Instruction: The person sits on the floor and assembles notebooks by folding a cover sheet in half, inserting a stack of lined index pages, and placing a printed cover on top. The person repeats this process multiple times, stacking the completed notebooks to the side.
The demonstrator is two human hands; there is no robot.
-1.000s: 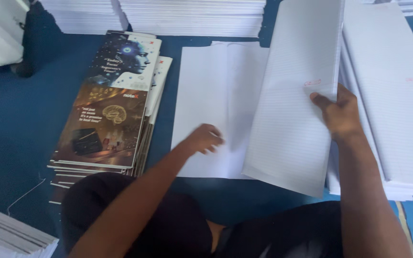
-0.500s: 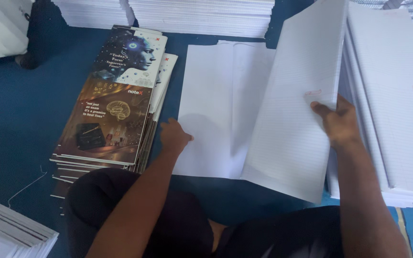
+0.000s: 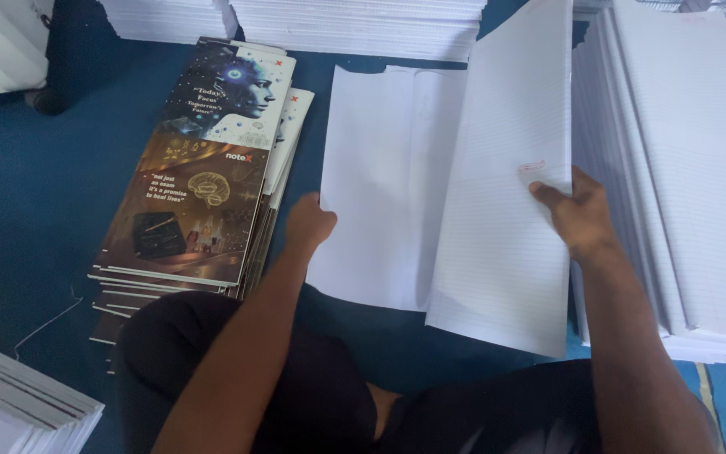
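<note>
My right hand [image 3: 577,214] grips a bundle of white ruled sheets [image 3: 506,202] by its right edge and holds it tilted up above the floor. My left hand [image 3: 308,225] rests with curled fingers at the left edge of a flat white sheet [image 3: 384,168] lying on the blue floor, right beside a stack of printed covers [image 3: 203,181] with dark illustrated fronts. Whether the left fingers pinch the sheet's edge is hard to tell.
A tall pile of white ruled sheets [image 3: 691,168] lies at the right. More white paper stacks [image 3: 355,21] line the far side and the lower left corner [image 3: 10,403]. The blue floor [image 3: 35,193] shows at the left. My dark-clothed knee [image 3: 237,370] is at the bottom.
My left hand has slid left off the middle of the flat sheet to its left edge by the covers. My right hand still holds the ruled bundle, now raised a little steeper.
</note>
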